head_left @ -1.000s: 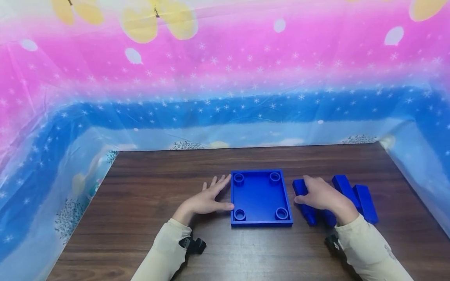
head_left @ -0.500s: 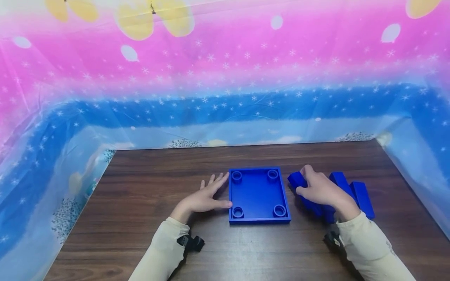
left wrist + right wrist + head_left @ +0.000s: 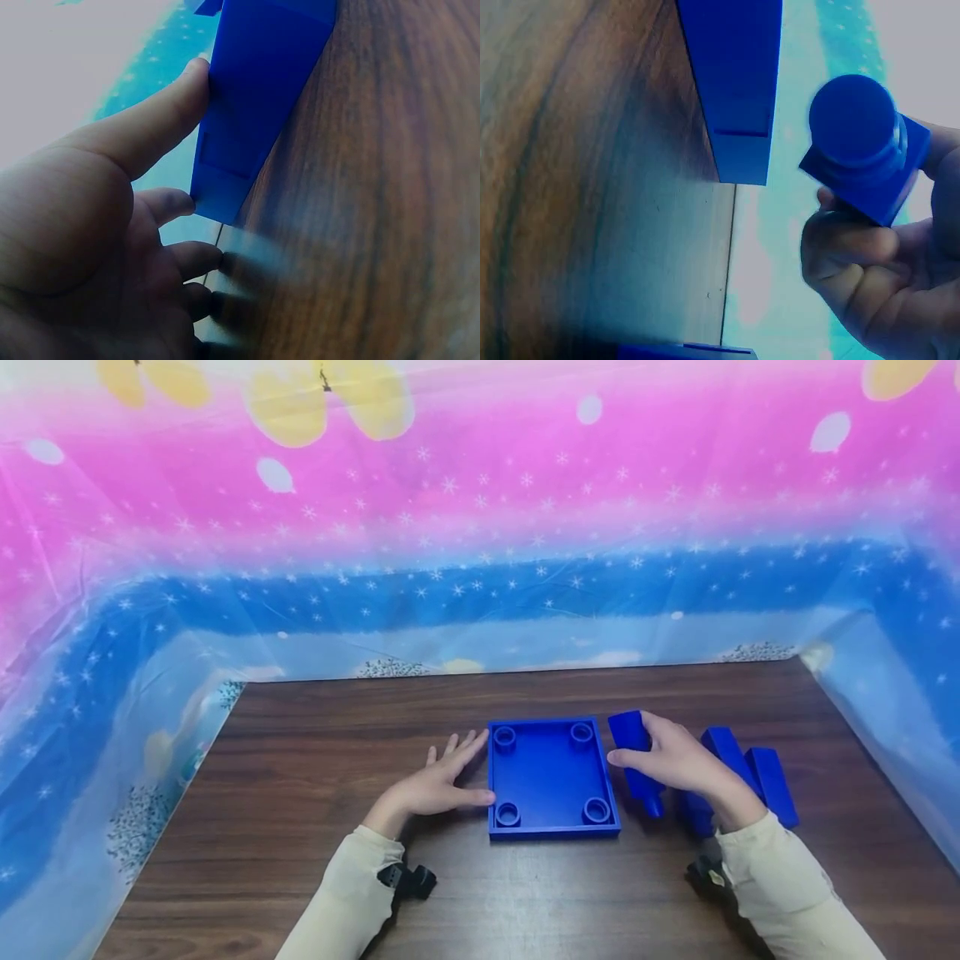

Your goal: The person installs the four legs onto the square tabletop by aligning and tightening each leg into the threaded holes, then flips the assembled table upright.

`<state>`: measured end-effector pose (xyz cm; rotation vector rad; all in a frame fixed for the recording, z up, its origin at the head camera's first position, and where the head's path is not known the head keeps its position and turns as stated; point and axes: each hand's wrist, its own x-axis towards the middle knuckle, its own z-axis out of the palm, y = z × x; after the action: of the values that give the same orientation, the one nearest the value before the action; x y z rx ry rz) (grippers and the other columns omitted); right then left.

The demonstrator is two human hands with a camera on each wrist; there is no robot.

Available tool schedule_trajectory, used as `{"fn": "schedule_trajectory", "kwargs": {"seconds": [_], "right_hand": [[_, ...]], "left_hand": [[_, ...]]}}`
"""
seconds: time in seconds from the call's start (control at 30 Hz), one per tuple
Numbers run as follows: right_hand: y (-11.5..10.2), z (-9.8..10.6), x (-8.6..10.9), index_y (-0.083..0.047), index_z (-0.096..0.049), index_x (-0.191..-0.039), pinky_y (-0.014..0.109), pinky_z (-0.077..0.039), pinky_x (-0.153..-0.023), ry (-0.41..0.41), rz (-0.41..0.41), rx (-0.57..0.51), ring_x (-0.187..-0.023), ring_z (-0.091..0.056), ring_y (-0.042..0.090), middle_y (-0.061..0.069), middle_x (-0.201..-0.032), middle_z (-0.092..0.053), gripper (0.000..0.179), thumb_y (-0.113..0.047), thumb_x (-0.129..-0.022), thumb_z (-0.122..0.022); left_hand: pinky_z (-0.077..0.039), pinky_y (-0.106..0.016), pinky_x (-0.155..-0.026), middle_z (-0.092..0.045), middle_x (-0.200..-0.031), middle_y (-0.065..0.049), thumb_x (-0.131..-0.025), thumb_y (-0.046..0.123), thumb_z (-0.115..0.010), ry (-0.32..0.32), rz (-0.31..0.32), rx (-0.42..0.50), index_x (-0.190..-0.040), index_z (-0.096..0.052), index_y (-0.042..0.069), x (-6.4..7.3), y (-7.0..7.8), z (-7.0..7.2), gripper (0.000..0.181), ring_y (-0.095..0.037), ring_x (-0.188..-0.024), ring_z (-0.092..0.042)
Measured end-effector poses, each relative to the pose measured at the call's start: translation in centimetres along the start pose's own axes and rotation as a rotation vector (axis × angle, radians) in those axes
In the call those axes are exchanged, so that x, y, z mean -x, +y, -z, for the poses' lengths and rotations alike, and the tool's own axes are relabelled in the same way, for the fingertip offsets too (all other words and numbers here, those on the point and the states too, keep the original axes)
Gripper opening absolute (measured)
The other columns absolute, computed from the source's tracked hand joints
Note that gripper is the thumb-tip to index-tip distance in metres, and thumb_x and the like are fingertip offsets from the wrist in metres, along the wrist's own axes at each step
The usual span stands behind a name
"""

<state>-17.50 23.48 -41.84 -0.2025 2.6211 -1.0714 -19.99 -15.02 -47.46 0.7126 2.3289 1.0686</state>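
A square blue tray-like panel (image 3: 551, 777) lies on the table with a round socket in each corner. My left hand (image 3: 431, 787) is spread at its left side; in the left wrist view, the thumb (image 3: 161, 116) and index fingertip touch the panel's side (image 3: 259, 90), the other fingers extended. Between thumb and fingers, my right hand (image 3: 682, 764) grips a blue square-sided leg (image 3: 628, 731) just right of the panel. Its round peg (image 3: 853, 120) faces the right wrist camera, and the fingers hide its middle.
Right of the panel lie three more blue pieces: one partly under the right hand (image 3: 699, 817), a bar (image 3: 726, 747) and another bar (image 3: 774, 787). A patterned cloth (image 3: 480, 585) encloses the wooden table (image 3: 337, 718) at its back and sides.
My right hand has picked the leg out of the row of pieces and shifted it left towards the panel, turning it slightly. The left hand stays at the panel's edge.
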Motion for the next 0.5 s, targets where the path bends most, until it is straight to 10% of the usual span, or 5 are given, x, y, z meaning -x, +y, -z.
{"fn": "schedule_trajectory", "kwargs": {"seconds": [0.3, 0.5], "right_hand": [[-1.4, 0.0, -0.1, 0.004, 0.009, -0.165, 0.073, -0.017, -0.12, 0.022, -0.017, -0.233, -0.157, -0.006, 0.053, 0.031, -0.172, 0.002, 0.103, -0.035, -0.104, -0.064], [-2.9, -0.4, -0.3, 0.004, -0.007, -0.165, 0.072, -0.019, -0.121, -0.054, 0.052, -0.348, -0.158, -0.008, 0.049, 0.028, -0.172, -0.007, 0.08, -0.024, -0.106, -0.053]], "left_hand": [[0.022, -0.067, -0.118, 0.002, -0.176, -0.017, -0.096, 0.062, -0.069, 0.002, -0.053, 0.042, -0.172, -0.007, 0.025, 0.2, 0.0, 0.0, 0.105, -0.043, -0.158, 0.018], [0.023, -0.065, -0.119, 0.004, -0.176, -0.016, -0.095, 0.063, -0.069, -0.011, -0.049, 0.036, -0.172, -0.006, 0.025, 0.2, 0.0, 0.1, 0.107, -0.041, -0.158, 0.019]]}}
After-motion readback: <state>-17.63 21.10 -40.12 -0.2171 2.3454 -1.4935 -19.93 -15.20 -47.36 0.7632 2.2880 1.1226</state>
